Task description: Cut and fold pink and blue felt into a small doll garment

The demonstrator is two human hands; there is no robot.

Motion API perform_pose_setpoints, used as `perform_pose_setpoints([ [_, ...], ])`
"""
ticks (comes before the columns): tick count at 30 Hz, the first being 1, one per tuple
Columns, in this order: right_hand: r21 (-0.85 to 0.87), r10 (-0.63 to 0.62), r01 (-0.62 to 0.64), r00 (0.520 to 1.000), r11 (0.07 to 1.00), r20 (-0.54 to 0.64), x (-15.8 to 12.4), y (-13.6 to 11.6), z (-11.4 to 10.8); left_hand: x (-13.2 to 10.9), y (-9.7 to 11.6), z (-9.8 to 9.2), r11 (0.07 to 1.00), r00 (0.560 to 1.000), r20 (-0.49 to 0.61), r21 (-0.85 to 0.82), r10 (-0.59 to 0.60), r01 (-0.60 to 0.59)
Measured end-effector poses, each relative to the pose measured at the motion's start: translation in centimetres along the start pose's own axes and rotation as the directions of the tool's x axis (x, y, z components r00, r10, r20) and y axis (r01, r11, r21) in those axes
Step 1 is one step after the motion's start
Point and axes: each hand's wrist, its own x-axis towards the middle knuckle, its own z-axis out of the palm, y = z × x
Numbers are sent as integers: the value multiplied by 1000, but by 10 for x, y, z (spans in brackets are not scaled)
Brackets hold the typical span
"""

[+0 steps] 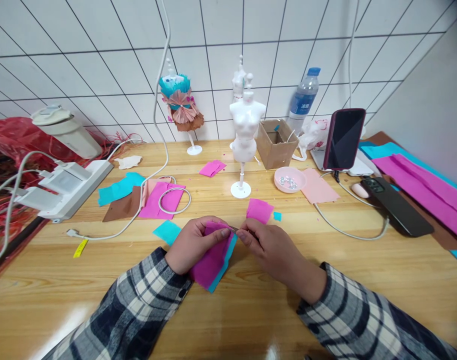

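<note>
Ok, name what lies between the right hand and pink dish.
Between right hand and dish, the head view shows a magenta piece and small blue scrap.

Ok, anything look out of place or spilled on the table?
The white cable beyond the left hand looks out of place: it trails over the brown piece, its plug lying loose on the table, connected to nothing. No spill shows; the small shiny pieces sit in the pink dish.
</note>
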Motion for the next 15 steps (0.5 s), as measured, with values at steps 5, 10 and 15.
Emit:
perform_pose_setpoints([
  [5, 7, -2, 2, 1000, 1000, 8, 0, 0, 0, -1, 3, 1, 999, 1000, -7, 51, -3, 3],
  [10, -11, -6, 6, 1000, 1000, 5, 0, 1, 1, -1, 2, 1, 997, 1000, -6, 72, 15, -15],
  [15, -34, -1, 1, 1000, 999, 0, 1, 0, 1, -1, 0, 1, 998, 1000, -11, 63, 10, -9],
])
